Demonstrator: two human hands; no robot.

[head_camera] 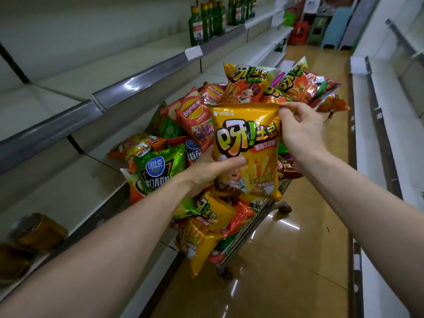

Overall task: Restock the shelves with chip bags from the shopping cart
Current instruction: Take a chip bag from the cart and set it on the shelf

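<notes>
A yellow chip bag [246, 148] is held upright above the heaped shopping cart [250, 227], clear of the bags below it. The left hand [210, 174] grips its lower left edge, thumb [230, 162] pressed across the front, while the other fingers are hidden behind the foil. The right hand [300, 130] pinches the top right corner, its fingers [289, 106] curled tight on the seam. The cart stands just beside the left shelves [96, 104], whose grey front rails run diagonally away; the boards level with the hands look bare, giving open room to the left of the bag. On the right a strip of glossy floor [298, 249] lies between the cart and the right shelves [376, 125], which are cut off by the frame. The cart's wire rim shows only along its near right side (chip bags spill over the rest), among them a green bag [158, 168] and a red bag [195, 115]. Green bottles [206, 21] stand on an upper left shelf. Blurred brown jars [39, 230] sit low at the left, partly covered by the left forearm. Coloured stools [300, 33] at the aisle's far end are hard to make out.
</notes>
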